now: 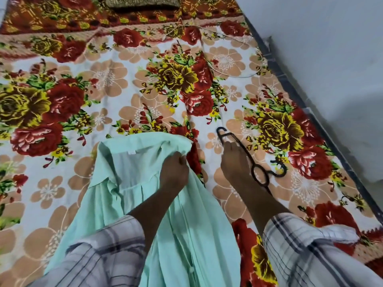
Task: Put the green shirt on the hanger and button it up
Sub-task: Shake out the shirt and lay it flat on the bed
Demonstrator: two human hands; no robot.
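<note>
A pale mint-green shirt (132, 183) lies on the bed in front of me, collar end pointing away, its front open so the inside shows. My left hand (174, 172) pinches the shirt's right shoulder edge and lifts it slightly. To the right, a black plastic hanger (259, 172) rests flat on the bedsheet, its hook (280, 168) curling to the right. My right hand (234, 160) is on the hanger's upper arm, fingers closed around it. Part of the hanger is hidden under my right wrist.
The floral bedsheet (124, 90) covers the whole bed. A dark patterned pillow (143, 2) sits at the far end. A thin white cord (234, 73) lies on the sheet. The bed's dark edge (310, 112) meets a white wall on the right.
</note>
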